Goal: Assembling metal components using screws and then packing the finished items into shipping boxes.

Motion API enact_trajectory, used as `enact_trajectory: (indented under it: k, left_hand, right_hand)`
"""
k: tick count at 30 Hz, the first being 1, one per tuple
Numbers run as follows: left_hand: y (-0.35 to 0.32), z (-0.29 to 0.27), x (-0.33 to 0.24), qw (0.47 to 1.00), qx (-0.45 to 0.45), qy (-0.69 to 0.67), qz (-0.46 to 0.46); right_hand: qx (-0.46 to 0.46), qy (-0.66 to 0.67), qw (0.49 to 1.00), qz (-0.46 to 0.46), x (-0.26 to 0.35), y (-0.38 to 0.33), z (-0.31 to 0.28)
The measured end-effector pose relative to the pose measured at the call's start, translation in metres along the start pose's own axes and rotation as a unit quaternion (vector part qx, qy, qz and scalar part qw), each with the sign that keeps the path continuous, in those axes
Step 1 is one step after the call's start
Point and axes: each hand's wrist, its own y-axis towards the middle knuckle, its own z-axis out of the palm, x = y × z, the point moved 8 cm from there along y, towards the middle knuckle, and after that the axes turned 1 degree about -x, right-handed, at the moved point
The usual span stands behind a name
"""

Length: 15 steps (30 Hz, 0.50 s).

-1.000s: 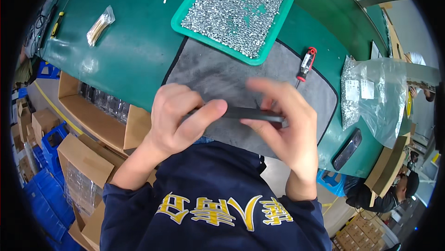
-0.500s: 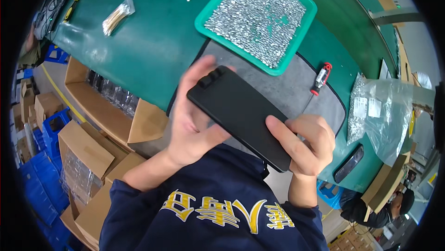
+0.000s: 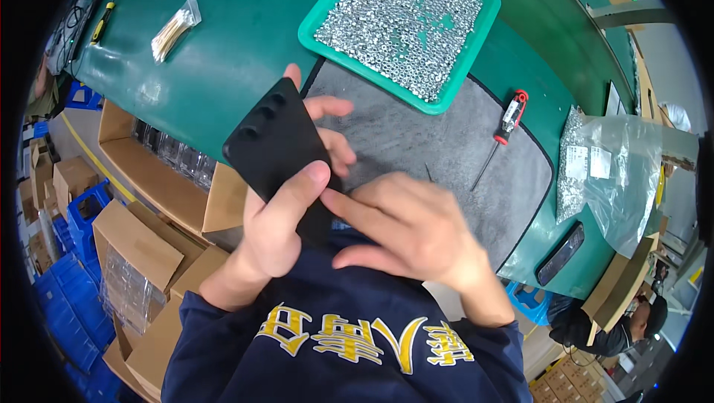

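A flat black rectangular case with several round bumps at its upper end is tilted up in front of my chest. My left hand grips it, thumb across the front face and fingers coming out behind its right edge. Beside that edge is my right hand, its index fingertip at the case near my left thumb. Its own thumb stands apart, lower down. The case's back and part of its lower end are hidden. A grey cloth mat lies on the table behind my hands.
A green tray of small shiny metal parts stands beyond the mat. On the mat lies a red-black screwdriver. Around are bagged metal parts, a black phone, bagged cotton swabs, a yellow-handled screwdriver and cardboard boxes.
The case has moved left and turned more upright, its bumps now facing me. My left thumb has come onto its front. My right hand has left the lower end and moved left.
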Motion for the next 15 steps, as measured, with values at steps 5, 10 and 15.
enact_trajectory:
  k: [5, 10, 15]
  left_hand:
    - [0.001, 0.013, -0.023, 0.877, 0.095, 0.47, 0.02]
    - [0.005, 0.051, -0.013, 0.656, 0.161, 0.735, 0.057]
    - [-0.003, 0.051, -0.011, 0.657, 0.14, 0.734, 0.098]
  right_hand:
    - [-0.002, -0.125, 0.99, 0.058, -0.053, 0.029, -0.047]
    - [-0.053, -0.214, 0.971, 0.089, -0.108, 0.065, -0.06]
    - [-0.051, -0.258, 0.959, 0.102, -0.122, 0.081, -0.047]
